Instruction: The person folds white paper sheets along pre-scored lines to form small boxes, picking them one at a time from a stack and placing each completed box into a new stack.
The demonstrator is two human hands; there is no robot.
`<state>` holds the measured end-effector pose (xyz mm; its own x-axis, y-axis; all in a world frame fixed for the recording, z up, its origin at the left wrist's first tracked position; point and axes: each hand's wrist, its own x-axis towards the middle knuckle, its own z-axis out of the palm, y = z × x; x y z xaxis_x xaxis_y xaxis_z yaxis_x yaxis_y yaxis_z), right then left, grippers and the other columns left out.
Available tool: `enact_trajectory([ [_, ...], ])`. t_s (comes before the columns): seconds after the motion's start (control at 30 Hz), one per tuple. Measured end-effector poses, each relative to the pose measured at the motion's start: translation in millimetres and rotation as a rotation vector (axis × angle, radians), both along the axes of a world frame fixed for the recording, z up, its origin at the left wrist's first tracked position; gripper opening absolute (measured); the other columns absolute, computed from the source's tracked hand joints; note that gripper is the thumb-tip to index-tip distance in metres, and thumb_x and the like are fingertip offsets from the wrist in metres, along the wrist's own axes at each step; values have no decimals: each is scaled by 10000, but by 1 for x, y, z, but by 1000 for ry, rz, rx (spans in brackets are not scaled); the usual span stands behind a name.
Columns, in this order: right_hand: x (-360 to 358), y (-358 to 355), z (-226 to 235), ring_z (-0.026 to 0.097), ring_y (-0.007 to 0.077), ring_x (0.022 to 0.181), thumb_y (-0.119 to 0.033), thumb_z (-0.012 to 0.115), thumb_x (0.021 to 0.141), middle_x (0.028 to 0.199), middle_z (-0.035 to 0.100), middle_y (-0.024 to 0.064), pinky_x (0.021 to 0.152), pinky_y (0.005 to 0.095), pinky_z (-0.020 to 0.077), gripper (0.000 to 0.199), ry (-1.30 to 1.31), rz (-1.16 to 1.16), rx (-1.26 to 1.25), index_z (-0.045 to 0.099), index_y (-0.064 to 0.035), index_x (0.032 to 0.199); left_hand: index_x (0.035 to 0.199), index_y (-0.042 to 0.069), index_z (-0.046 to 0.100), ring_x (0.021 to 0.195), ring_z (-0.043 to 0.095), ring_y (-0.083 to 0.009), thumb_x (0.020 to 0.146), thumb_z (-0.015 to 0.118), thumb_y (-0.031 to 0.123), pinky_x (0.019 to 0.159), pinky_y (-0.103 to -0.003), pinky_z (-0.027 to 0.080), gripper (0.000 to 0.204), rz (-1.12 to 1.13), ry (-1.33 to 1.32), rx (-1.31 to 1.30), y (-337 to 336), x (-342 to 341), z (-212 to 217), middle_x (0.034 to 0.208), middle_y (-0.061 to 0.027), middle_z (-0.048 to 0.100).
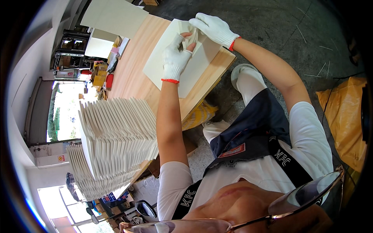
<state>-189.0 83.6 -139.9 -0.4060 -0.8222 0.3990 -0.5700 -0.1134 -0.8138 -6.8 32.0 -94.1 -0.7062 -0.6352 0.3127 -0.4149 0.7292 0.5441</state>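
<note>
A large folded sheet of white paper [171,52] lies at the far end of the wooden table, its upper part standing up in a crease. My left hand [176,58] is in a white knitted glove with red cuff and bare fingertips. Its thumb and finger curl around the raised fold. My right hand [213,29], gloved too, closes over the fold's far edge from the right, and its fingertips are partly hidden by the paper.
Tall stacks of folded white paper [116,132] stand on the left of the wooden table [132,62]. More flat white sheets [114,17] lie at its far left. A yellow sack [200,114] sits below the table edge, and a large orange-yellow bag [345,116] at the right. Thin white strips [321,69] litter the dark floor.
</note>
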Motion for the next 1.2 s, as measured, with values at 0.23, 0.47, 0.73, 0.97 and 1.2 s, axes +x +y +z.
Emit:
enact_trajectory([
  [0.23, 0, 6, 5, 623, 319, 876, -519, 414, 967, 900, 625, 101, 727, 422, 462, 405, 10, 4, 32, 578, -154, 1025, 1290, 183, 594, 760, 640, -194, 870, 648, 161, 711, -321, 510, 425, -21, -73, -187, 11, -1, 8, 949, -111, 678],
  [0.47, -15, 24, 9, 632, 308, 716, -577, 490, 902, 745, 634, 104, 633, 416, 468, 468, 389, -96, 246, 597, -122, 929, 1337, 225, 558, 894, 689, -284, 884, 593, 149, 809, -360, 527, 461, -2, -48, -141, 9, 3, 5, 1095, -174, 679],
  [0.73, -24, 26, 4, 627, 300, 712, -491, 530, 908, 727, 618, 110, 624, 412, 469, 385, 618, 14, 91, 620, -117, 888, 1221, 250, 608, 888, 662, -316, 861, 627, 277, 766, -430, 520, 362, 95, -255, -271, -7, -18, 5, 1000, -111, 687],
  [0.97, -15, 2, 14, 624, 310, 743, -469, 457, 971, 763, 614, 116, 658, 417, 475, 366, 480, 86, -58, 611, -138, 935, 1184, 224, 636, 929, 656, -321, 869, 630, 290, 811, -407, 512, 321, 159, -277, -273, -11, -23, 4, 1056, -102, 686],
  [1.2, -4, 1, 7, 613, 313, 856, -422, 385, 998, 833, 599, 124, 738, 409, 455, 348, 108, 78, 45, 586, -139, 1008, 1273, 143, 606, 1108, 622, -262, 878, 659, 215, 912, -352, 481, 405, -73, 2, 148, -15, -5, 0, 1216, -161, 635],
])
